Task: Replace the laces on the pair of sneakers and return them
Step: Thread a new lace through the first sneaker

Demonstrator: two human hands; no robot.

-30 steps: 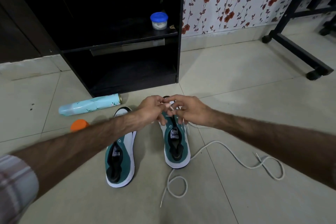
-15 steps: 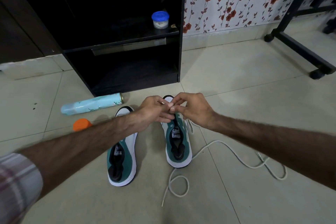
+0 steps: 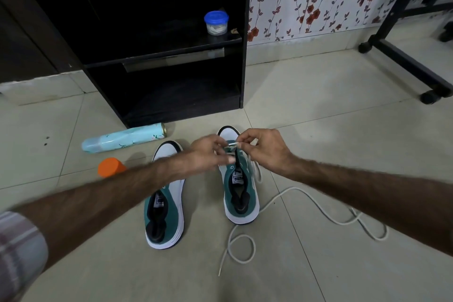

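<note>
Two green-and-white sneakers are set side by side on the tiled floor, toes toward a black shelf unit. The right sneaker is worked on by both hands over its front eyelets; the left sneaker is partly crossed by the left forearm and is touched by neither hand.

The right hand is closed in a pinch: a short white piece of the lace is gripped between thumb and forefinger just above the shoe's tongue, the other fingers curled in. The left hand is blurred; its fingers are bent toward the same spot and meet the right hand's fingertips at the lace end, but whether the lace is actually gripped by it cannot be told.

From the right side of the right sneaker the lace is trailed loosely across the floor, with one loop lying out to the right and another loop and a free tip lying near the shoe's heel.

A pale blue can is laid on its side near the shelf unit, with an orange cap close by. A blue-lidded jar is stood on the shelf.
</note>
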